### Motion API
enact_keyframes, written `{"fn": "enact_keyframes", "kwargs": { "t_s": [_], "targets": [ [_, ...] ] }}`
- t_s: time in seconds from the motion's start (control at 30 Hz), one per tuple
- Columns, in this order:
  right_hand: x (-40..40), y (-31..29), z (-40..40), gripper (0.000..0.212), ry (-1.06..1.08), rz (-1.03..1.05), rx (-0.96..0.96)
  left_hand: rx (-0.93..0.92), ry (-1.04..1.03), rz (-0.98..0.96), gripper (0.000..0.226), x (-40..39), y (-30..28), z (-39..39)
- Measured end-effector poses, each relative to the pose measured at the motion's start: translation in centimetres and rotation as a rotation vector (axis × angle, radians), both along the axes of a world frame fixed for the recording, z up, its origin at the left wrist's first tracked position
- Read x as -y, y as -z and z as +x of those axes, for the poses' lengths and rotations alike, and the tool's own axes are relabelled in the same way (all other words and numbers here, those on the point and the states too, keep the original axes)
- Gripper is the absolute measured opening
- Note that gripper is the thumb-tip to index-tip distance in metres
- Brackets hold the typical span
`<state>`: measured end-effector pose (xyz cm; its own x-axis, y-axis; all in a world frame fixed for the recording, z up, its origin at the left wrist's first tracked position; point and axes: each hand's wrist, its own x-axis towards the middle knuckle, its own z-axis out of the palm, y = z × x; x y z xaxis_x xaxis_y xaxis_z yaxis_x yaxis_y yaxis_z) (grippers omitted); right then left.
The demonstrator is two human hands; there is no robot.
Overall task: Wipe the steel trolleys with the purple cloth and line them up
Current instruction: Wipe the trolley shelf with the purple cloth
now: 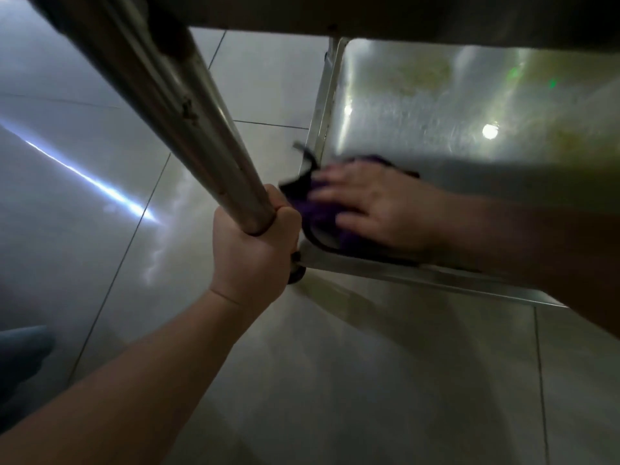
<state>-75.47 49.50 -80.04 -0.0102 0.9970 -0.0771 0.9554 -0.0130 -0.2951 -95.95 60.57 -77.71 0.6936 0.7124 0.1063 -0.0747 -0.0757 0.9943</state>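
Left hand [253, 245] is wrapping its fingers tight around the lower end of the round steel trolley upright [174, 105], just above the small dark caster wheel [297, 275]. Right hand [375, 206] is lying flat with fingers spread, pressing the crumpled purple cloth with dark edging [318, 203] onto the near-left corner of the shiny steel bottom shelf [436, 105]; hand is motion-blurred. Trolley is standing on the glossy pale tiled floor [335, 380], cloth edge is lapping over the shelf rim.
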Motion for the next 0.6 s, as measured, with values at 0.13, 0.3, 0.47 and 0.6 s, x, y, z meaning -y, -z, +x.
{"fn": "enact_keyframes", "kwargs": {
  "t_s": [0.13, 0.3, 0.47, 0.6],
  "targets": [
    [-8.0, -0.2, 4.1, 0.059, 0.637, -0.015, -0.03, -0.054, -0.014, 0.042, 0.023, -0.1, -0.2, -0.1],
    [-9.2, 0.5, -0.8, 0.063, 0.654, 0.005, -0.084, -0.066, -0.01, 0.025, 0.022, -0.1, -0.4, -0.3],
    [-1.3, 0.6, -7.2, 0.063, 0.383, -0.001, -0.076, -0.051, 0.018, -0.004, 0.026, -0.1, -0.5, -0.4],
    [2.2, 0.3, -8.6, 0.065, 0.319, -0.009, -0.081, -0.12, -0.02, 0.029, 0.019, -0.2, -0.7, -0.5]
  ]
}}
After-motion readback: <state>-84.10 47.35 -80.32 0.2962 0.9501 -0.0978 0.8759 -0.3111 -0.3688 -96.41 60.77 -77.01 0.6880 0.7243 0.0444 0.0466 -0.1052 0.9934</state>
